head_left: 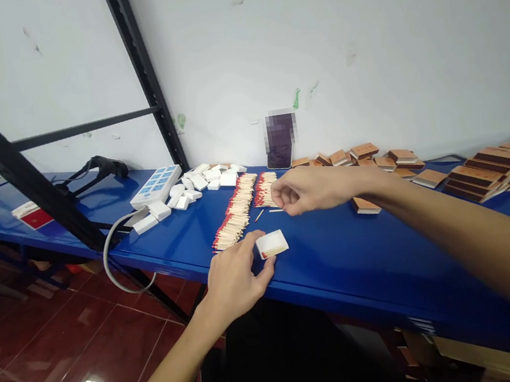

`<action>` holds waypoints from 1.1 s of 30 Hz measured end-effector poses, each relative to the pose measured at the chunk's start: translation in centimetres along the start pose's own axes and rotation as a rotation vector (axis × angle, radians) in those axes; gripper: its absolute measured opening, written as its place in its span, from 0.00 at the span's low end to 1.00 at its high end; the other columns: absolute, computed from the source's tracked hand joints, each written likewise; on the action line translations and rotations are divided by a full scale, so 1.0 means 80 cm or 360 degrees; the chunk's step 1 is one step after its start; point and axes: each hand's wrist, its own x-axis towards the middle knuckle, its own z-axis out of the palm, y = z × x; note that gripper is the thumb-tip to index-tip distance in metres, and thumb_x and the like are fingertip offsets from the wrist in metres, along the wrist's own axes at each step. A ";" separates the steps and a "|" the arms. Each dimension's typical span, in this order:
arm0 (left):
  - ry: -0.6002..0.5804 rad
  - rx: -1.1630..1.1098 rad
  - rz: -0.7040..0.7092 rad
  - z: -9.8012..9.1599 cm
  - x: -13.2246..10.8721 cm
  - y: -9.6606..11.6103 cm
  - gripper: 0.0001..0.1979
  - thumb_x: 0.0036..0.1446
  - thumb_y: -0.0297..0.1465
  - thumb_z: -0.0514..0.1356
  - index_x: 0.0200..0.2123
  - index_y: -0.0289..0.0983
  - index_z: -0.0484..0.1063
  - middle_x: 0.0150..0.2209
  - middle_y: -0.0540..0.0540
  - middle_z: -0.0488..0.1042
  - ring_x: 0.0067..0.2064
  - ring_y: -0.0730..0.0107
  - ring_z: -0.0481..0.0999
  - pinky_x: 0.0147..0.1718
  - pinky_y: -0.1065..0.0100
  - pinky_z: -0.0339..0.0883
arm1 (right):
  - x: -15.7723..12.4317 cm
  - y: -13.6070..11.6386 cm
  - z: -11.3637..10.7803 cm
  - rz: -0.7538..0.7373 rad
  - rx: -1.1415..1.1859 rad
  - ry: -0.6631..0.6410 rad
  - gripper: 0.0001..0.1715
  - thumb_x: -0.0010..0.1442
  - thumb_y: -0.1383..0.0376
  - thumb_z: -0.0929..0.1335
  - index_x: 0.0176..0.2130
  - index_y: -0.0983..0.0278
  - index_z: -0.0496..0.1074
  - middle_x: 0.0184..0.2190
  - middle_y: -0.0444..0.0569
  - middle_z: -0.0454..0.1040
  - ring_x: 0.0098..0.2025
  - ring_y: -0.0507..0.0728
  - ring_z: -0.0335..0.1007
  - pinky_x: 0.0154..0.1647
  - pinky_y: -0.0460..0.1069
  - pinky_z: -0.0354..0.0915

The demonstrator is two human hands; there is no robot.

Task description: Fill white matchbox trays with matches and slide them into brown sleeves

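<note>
My left hand [236, 279] grips a small white matchbox tray [277, 240] between thumb and fingers at the table's front edge. A few red-tipped matches [270, 252] lie along the tray's near side. My right hand [300, 191] is closed in a pinch over the shorter row of matches [263, 191]; whatever its fingertips hold is hidden. To the left runs a longer row of matches [237, 209], heads mostly facing left. Between the rows and the tray, a loose match [259, 215] lies on the blue table [325, 251].
White empty trays [199, 181] are heaped behind the rows, beside a power strip [156, 187] with a grey cable. A phone [280, 143] leans on the wall. Brown matchbox sleeves [404, 156] lie scattered right, with stacked ones [485, 174] beyond. A black rack post [142, 61] rises left.
</note>
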 end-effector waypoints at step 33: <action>0.0041 0.0004 0.0062 0.001 -0.001 0.000 0.18 0.64 0.43 0.56 0.51 0.41 0.73 0.28 0.51 0.74 0.28 0.68 0.73 0.27 0.69 0.57 | 0.027 0.039 0.028 0.0279 -0.0383 0.0084 0.08 0.57 0.70 0.67 0.32 0.66 0.77 0.31 0.52 0.78 0.32 0.56 0.71 0.32 0.48 0.60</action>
